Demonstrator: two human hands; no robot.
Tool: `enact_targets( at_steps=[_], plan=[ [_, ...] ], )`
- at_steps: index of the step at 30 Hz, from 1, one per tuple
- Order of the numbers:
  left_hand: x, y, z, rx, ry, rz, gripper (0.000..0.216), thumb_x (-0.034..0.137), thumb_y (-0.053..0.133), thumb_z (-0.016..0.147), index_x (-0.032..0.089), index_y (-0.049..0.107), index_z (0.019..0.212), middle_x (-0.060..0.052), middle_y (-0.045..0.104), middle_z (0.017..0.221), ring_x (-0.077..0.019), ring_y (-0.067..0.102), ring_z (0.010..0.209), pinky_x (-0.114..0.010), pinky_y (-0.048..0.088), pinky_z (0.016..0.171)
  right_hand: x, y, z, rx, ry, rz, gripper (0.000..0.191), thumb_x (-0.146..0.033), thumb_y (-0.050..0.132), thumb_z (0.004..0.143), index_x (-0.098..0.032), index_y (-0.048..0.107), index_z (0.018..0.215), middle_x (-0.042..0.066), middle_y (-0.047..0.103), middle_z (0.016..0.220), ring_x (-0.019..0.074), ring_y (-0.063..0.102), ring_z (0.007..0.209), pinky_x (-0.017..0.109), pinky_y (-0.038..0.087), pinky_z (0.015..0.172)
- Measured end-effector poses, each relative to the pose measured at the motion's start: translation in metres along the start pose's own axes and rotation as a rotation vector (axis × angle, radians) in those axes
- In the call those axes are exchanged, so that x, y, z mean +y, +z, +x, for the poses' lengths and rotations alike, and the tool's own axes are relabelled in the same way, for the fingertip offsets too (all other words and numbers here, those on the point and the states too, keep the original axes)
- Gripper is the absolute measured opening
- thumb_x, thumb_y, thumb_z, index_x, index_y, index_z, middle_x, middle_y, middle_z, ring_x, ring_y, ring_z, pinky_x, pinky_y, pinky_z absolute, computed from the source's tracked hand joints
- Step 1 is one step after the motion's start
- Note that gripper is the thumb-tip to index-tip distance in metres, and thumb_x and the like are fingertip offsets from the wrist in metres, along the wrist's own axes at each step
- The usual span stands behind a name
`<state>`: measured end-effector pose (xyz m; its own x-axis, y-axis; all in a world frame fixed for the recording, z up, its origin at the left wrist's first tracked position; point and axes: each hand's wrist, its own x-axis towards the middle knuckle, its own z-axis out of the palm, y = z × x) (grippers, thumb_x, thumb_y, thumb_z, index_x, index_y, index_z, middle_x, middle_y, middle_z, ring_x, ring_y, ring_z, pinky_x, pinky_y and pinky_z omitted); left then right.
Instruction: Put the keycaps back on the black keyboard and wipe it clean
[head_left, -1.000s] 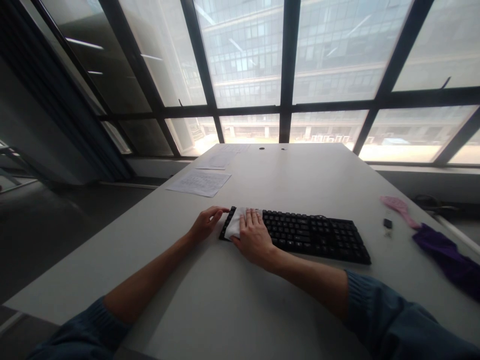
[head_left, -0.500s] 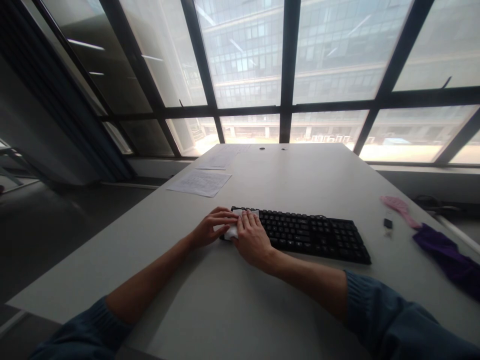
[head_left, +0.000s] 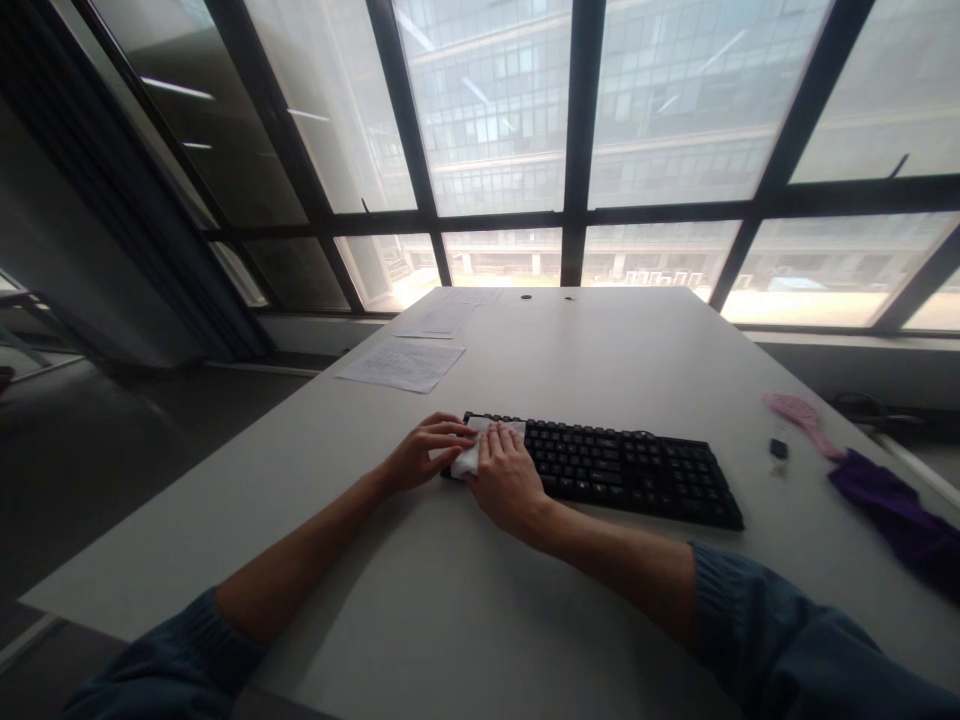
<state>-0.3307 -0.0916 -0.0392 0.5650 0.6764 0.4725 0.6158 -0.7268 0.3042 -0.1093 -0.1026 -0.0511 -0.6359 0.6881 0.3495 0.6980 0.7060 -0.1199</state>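
Note:
A black computer keyboard [head_left: 637, 468] lies on the white table, its long side running across in front of me. On its left end is a crumpled white tissue [head_left: 465, 462]. My right hand [head_left: 507, 482] presses the tissue onto the keys, fingers together and thumb at the near edge; part of the tissue is hidden beneath it. My left hand [head_left: 429, 452] rests at the keyboard's left end, its fingertips touching the tissue's edge and its thumb apart from the fingers.
Printed paper sheets [head_left: 403, 364] lie on the table [head_left: 570, 370] at the back left. To the right are a pink hairbrush [head_left: 796, 410], a small black object [head_left: 778, 448] and a purple cloth [head_left: 892, 510]. Large windows stand behind the table, and a dark curtain [head_left: 142, 190] hangs at left.
My right hand has slid slightly to the right with the tissue over the keys. The left hand has stayed almost in place.

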Motion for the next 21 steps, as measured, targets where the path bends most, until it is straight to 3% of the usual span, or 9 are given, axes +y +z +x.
enact_targets(
  at_steps=[15,21],
  plan=[
    [0.017,-0.006,0.007,-0.028,-0.096,-0.090,0.022,0.034,0.059,0.096,0.019,0.074,0.102,-0.014,0.071,0.123,-0.0254,0.056,0.120,-0.041,0.042,0.107,0.000,0.001,0.000,0.023,-0.014,-0.008,0.067,-0.040,0.051,0.099,0.008,0.047,0.145,0.033,0.043,0.150,0.0411,0.039,0.144,0.051,0.033,0.119],
    [0.020,-0.009,0.009,-0.069,-0.062,-0.042,0.020,0.031,0.059,0.096,0.019,0.073,0.105,-0.013,0.069,0.126,-0.0251,0.054,0.122,-0.042,0.041,0.109,0.000,0.000,0.000,0.038,-0.005,-0.006,0.068,-0.041,0.054,0.098,0.008,0.046,0.145,0.033,0.043,0.151,0.0414,0.041,0.143,0.051,0.034,0.118]
  ],
)
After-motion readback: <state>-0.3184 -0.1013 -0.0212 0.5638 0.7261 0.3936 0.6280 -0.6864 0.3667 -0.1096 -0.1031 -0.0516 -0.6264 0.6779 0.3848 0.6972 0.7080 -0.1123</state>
